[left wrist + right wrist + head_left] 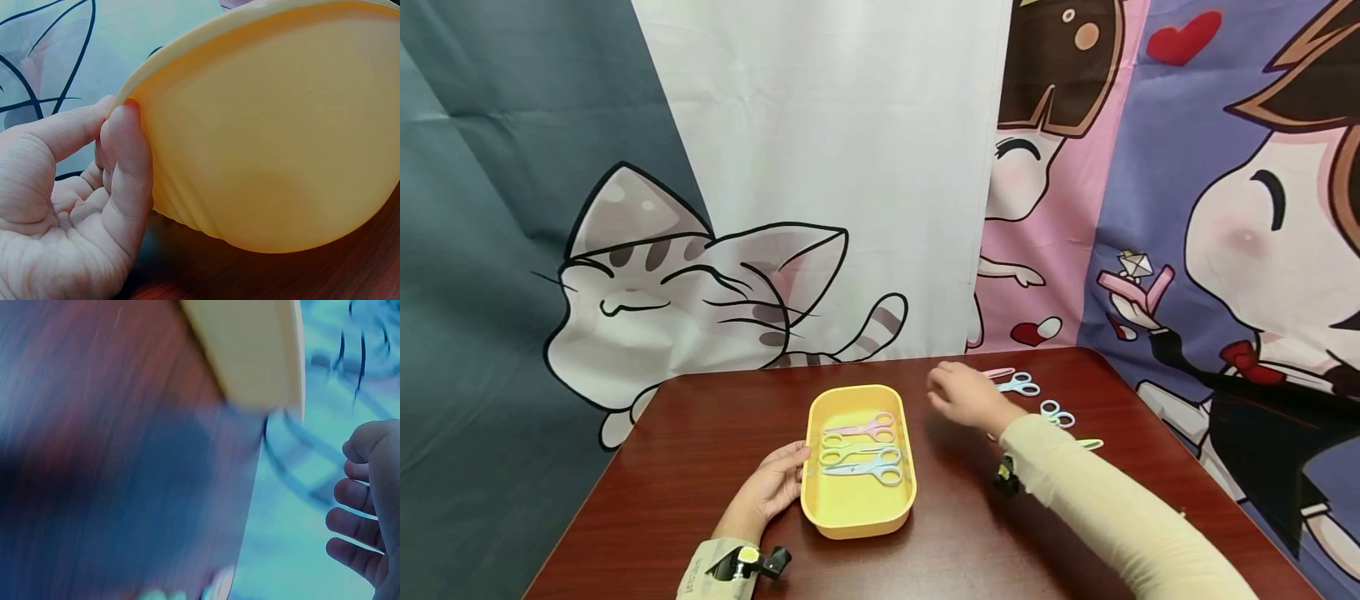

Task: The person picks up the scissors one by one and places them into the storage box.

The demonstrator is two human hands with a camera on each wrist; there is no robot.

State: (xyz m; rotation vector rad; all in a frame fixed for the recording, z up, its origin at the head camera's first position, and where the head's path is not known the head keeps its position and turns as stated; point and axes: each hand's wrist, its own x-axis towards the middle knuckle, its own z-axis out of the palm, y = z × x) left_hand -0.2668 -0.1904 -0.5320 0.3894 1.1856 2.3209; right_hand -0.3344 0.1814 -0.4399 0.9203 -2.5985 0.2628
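Note:
My left hand [778, 481] holds a yellow plastic tray [855, 505] by its left side. In the left wrist view, the thumb and a finger pinch the rim of the tray, other fingers folded behind. Three pairs of small scissors lie in the tray: pink scissors [880, 428], green scissors [833, 455] and light blue scissors [889, 475]. To the right of the tray, above the table, my right hand [967, 395] holds nothing; its fingers are loosely bent in the right wrist view.
On the right of the brown table [715, 442] lie more scissors: blue scissors [1021, 384] at the back, other blue-handled scissors [1060, 415], a pink piece [998, 372] and a green piece [1090, 443]. My right forearm partly covers them. A cartoon-printed curtain [850, 125] hangs behind the table.

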